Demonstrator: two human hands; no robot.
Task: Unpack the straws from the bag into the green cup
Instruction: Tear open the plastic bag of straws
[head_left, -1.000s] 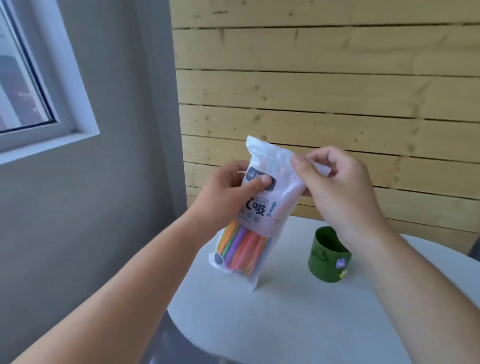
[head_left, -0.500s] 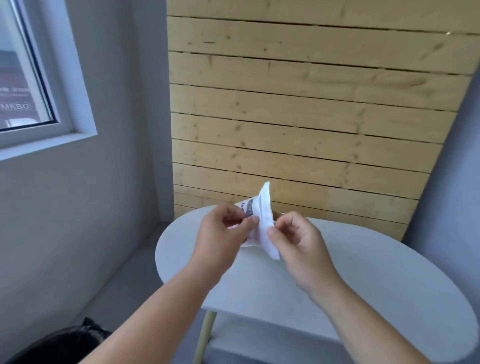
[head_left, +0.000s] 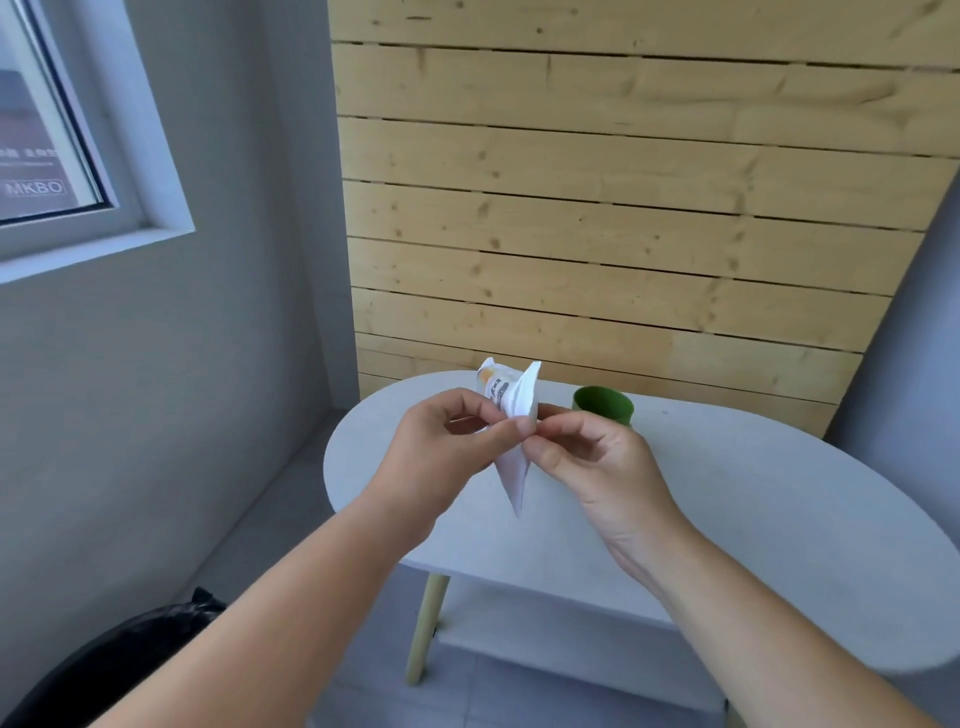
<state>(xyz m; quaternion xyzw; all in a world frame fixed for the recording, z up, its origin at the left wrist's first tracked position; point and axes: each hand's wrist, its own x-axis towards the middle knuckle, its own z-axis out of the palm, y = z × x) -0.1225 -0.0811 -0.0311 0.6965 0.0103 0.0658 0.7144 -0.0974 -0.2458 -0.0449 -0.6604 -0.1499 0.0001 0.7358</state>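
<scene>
**Two hands pinch the straw bag above the white table**

Both hands meet at the middle of the scene, held in the air over the near-left part of the table (head_left: 779, 519). The left hand (head_left: 447, 457) is closed on the bag (head_left: 511, 410), thumb and forefinger pinching its edge from the left. The right hand (head_left: 597, 462) is closed on the same bag from the right, its thumb and forefinger tips pressed to the plastic just beside those of the left hand, the other fingers curled in toward the palm.

The bag is white, with a patch of dark print and a touch of orange near its top. It is seen almost edge-on: a folded upper flap rises above the fingers toward the far side, and a narrow lower point hangs below them toward the near side. It does not touch the table. The straws inside cannot be made out from this angle.

The green cup (head_left: 605, 405) stands upright on the far part of the table, just right of the bag's top and partly hidden behind the right hand's fingers. Its open rim faces up.

The table is a pale oval on light wooden legs (head_left: 426, 629), set against a wall of horizontal wooden planks (head_left: 623, 208). A window (head_left: 47, 130) is in the grey wall at far left, and a black bin bag (head_left: 119, 660) sits on the floor at near left.
</scene>
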